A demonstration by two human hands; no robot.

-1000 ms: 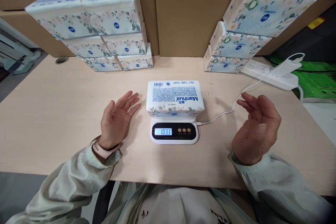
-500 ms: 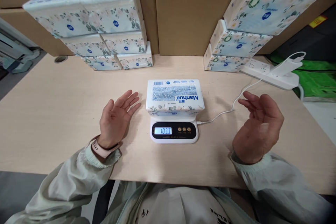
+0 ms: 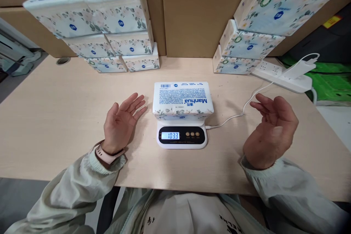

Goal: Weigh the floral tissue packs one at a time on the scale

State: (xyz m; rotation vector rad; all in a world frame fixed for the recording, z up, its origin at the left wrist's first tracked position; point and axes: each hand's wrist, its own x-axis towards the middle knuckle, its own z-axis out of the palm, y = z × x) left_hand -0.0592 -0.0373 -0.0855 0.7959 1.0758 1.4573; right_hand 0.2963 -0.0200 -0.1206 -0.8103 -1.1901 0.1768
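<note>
A white and blue tissue pack (image 3: 182, 98) lies on a white scale (image 3: 182, 146) at the middle of the table, its printing upside down to me. The lit display reads 103.3. Left of the pack, my left hand (image 3: 120, 124) is palm up with its fingers apart, holding nothing and not touching the pack. Over the table on the right, beyond the white cable, my right hand (image 3: 270, 131) has its fingers loosely curved and apart, with nothing in it. A pink watch band is round my left wrist.
Stacked tissue packs (image 3: 117, 14) stand at the back left, and another stack (image 3: 249, 45) at the back right. Cardboard boxes (image 3: 192, 18) rise behind them. A white power strip (image 3: 293, 80) lies at the right, its cable (image 3: 233, 117) running to the scale.
My right hand has shifted very slightly to the right. My left hand, the pack and the display reading look the same.
</note>
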